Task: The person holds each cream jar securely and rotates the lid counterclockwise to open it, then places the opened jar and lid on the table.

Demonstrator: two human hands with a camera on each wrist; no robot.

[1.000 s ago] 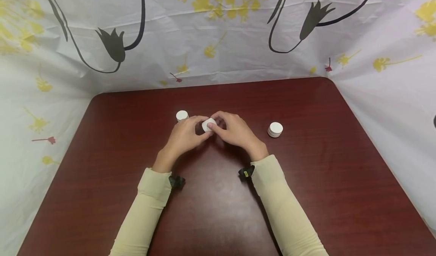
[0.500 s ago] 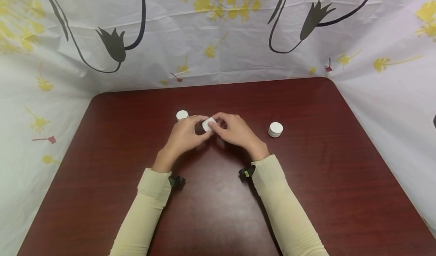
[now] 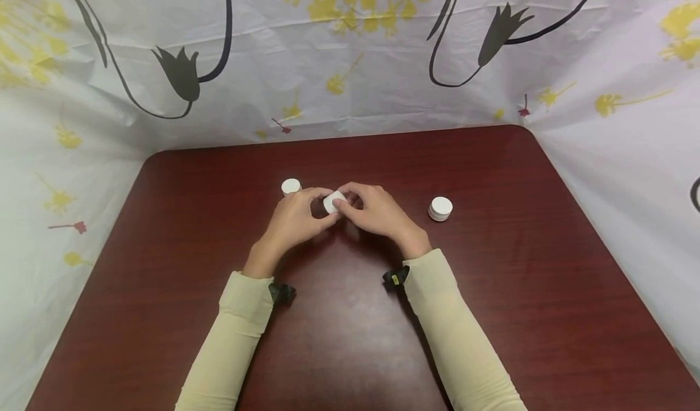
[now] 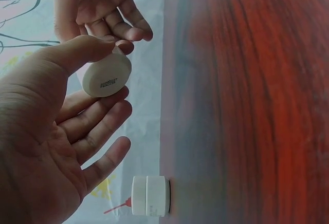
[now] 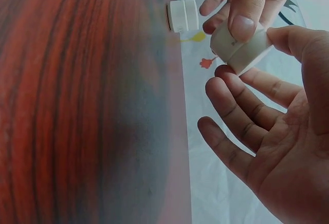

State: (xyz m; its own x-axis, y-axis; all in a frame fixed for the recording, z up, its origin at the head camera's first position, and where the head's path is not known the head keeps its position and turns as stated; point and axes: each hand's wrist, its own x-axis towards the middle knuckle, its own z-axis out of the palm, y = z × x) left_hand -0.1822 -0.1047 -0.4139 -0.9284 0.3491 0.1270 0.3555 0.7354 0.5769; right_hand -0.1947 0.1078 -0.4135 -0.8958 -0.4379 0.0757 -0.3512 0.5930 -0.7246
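A small white round jar [image 3: 334, 202] with a lid is held tilted between both hands over the middle of the table. My left hand [image 3: 295, 219] pinches it between thumb and fingers; small dark print shows on its flat end in the left wrist view. From the other side my right hand [image 3: 380, 213] grips the same jar [image 5: 241, 49], thumb and fingertips at its edge. A seam runs round it in the right wrist view. Just behind my left hand stands a second white jar [image 3: 291, 186], partly hidden by that hand in the head view.
A third white jar [image 3: 440, 208] stands on the dark red wooden table [image 3: 350, 338], right of my right hand. White cloth [image 3: 350, 52] printed with flowers hangs behind the table and along both sides. Dark straps with small devices [image 3: 395, 278] sit at both wrists.
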